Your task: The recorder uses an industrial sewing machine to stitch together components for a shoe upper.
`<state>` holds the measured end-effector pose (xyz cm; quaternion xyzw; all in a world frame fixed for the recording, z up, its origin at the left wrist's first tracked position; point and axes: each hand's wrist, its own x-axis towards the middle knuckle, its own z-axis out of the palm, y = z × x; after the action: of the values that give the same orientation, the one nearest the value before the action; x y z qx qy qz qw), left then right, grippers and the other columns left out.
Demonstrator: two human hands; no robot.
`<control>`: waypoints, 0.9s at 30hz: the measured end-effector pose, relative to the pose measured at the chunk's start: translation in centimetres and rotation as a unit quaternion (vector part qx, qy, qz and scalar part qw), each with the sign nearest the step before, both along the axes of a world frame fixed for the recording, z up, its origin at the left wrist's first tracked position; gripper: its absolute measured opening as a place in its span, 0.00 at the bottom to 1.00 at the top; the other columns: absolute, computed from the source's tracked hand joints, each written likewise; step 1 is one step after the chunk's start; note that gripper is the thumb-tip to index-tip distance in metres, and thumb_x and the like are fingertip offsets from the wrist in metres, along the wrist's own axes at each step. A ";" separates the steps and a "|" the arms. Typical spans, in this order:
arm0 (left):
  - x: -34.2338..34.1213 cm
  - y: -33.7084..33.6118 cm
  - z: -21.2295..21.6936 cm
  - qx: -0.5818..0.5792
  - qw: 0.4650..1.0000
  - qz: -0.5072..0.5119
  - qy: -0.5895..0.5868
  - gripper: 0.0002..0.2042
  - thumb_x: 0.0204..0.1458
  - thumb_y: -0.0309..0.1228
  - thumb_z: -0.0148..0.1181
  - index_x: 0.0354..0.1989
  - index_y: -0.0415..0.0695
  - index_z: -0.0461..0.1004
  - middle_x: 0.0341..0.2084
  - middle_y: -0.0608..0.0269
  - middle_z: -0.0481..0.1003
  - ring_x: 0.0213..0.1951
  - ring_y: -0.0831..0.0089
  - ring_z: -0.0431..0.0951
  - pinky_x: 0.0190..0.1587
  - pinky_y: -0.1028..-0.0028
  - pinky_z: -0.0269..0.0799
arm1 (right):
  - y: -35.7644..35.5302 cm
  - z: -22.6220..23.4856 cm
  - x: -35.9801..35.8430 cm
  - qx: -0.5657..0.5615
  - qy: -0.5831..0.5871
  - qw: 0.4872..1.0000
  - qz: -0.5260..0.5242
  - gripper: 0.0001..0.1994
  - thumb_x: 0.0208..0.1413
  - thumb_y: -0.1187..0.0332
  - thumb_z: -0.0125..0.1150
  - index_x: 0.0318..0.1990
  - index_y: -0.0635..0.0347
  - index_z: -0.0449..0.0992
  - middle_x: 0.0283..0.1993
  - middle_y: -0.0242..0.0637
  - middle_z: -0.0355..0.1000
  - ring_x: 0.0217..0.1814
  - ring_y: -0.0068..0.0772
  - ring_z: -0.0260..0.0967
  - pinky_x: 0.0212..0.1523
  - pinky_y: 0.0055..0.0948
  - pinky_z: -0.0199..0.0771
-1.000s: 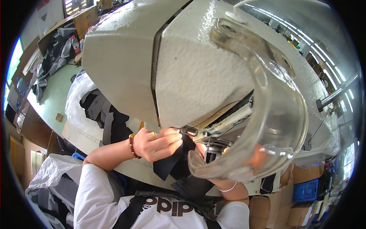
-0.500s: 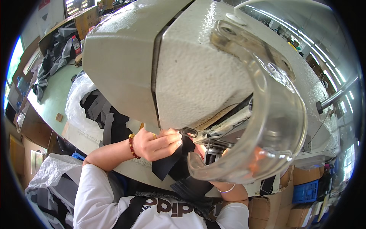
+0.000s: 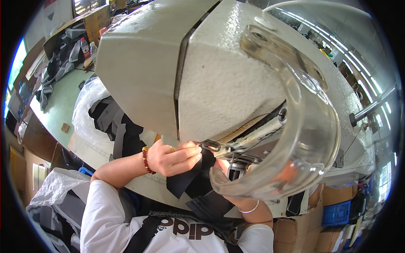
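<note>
Black fabric piece [image 3: 190, 175] lies under the sewing machine head [image 3: 219, 76] at the table [image 3: 143, 185] edge; left hand [image 3: 171, 158] presses it, fingers curled closed on the cloth; right hand [image 3: 230, 168], mostly hidden behind the clear guard [image 3: 312, 139], grip indeterminate.

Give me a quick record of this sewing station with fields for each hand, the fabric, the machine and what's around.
left hand: left hand, fingers pinching the black fabric by the presser foot
right hand: right hand, seen blurred through the clear guard, grip unclear
fabric: black fabric, hanging off the table's front edge
machine: grey-white sewing machine with a clear curved guard
surroundings: plastic bag of dark cut pieces on the left, green table beyond
</note>
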<state>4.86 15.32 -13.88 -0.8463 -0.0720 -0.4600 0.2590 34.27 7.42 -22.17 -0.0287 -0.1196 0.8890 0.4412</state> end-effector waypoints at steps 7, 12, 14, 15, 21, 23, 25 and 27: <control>0.0 1.1 -2.5 -0.037 0.999 -0.024 0.000 0.06 0.49 0.24 0.71 0.36 0.45 0.82 0.42 0.64 0.83 0.33 0.79 0.84 0.24 0.80 0.71 | 0.4 -0.1 -1.6 -0.396 0.460 0.794 0.007 0.28 0.73 0.68 0.52 0.77 0.64 0.57 0.77 0.41 0.60 0.77 0.31 0.57 0.79 0.33 0.54; 0.1 1.4 -2.0 -0.022 0.999 -0.011 0.032 0.07 0.50 0.25 0.70 0.38 0.46 0.83 0.43 0.65 0.82 0.28 0.81 0.81 0.24 0.80 0.72 | 0.3 3.7 -3.8 -0.545 0.791 -0.123 0.249 0.24 0.68 0.81 0.53 0.71 0.68 0.67 0.68 0.45 0.70 0.68 0.36 0.69 0.71 0.34 0.66; -0.2 0.8 -1.1 -0.017 1.000 -0.015 -0.019 0.08 0.49 0.25 0.70 0.38 0.45 0.83 0.42 0.65 0.82 0.29 0.78 0.81 0.28 0.77 0.76 | 0.0 5.4 -4.3 -0.523 0.767 -0.221 0.297 0.21 0.65 0.84 0.55 0.66 0.69 0.73 0.62 0.47 0.76 0.63 0.39 0.75 0.67 0.35 0.71; -0.1 0.7 -0.6 -0.034 0.999 -0.024 -0.021 0.08 0.48 0.25 0.70 0.38 0.45 0.83 0.41 0.65 0.82 0.30 0.77 0.81 0.29 0.76 0.77 | 0.0 6.0 -4.5 -0.516 0.775 -0.209 0.298 0.20 0.64 0.84 0.56 0.63 0.69 0.76 0.59 0.47 0.78 0.60 0.41 0.77 0.65 0.36 0.73; 0.0 0.6 0.8 -0.152 0.986 -0.061 -0.011 0.09 0.47 0.24 0.69 0.38 0.44 0.83 0.40 0.65 0.81 0.34 0.72 0.82 0.34 0.73 0.80 | 0.2 7.1 -5.7 -0.480 0.764 -0.215 0.375 0.19 0.59 0.86 0.59 0.57 0.66 0.82 0.48 0.46 0.83 0.48 0.44 0.83 0.54 0.36 0.79; -0.1 0.7 0.8 -0.182 0.980 -0.080 -0.019 0.09 0.47 0.25 0.68 0.38 0.44 0.82 0.40 0.65 0.80 0.33 0.74 0.81 0.32 0.74 0.79 | 0.3 6.9 -6.2 -0.464 0.759 -0.220 0.399 0.20 0.59 0.86 0.59 0.57 0.65 0.82 0.45 0.46 0.83 0.44 0.41 0.82 0.51 0.35 0.79; -0.4 0.7 0.8 -0.122 0.991 -0.059 -0.010 0.09 0.47 0.26 0.68 0.39 0.44 0.82 0.39 0.65 0.80 0.31 0.77 0.80 0.29 0.75 0.76 | 0.4 7.0 -6.2 -0.486 0.740 -0.223 0.408 0.20 0.59 0.86 0.59 0.58 0.63 0.82 0.41 0.46 0.82 0.40 0.38 0.81 0.47 0.33 0.79; -0.6 0.5 1.0 -0.089 0.995 -0.043 0.005 0.10 0.47 0.26 0.68 0.39 0.44 0.81 0.40 0.65 0.80 0.29 0.79 0.79 0.26 0.77 0.74 | 0.2 7.3 -6.2 -0.493 0.755 -0.203 0.382 0.21 0.59 0.86 0.59 0.59 0.63 0.82 0.39 0.45 0.82 0.36 0.36 0.79 0.44 0.32 0.78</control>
<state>4.28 15.78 -12.84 -0.8704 -0.0749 -0.4583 0.1633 28.06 7.63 -14.87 -0.5051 -0.7848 -0.0683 0.3527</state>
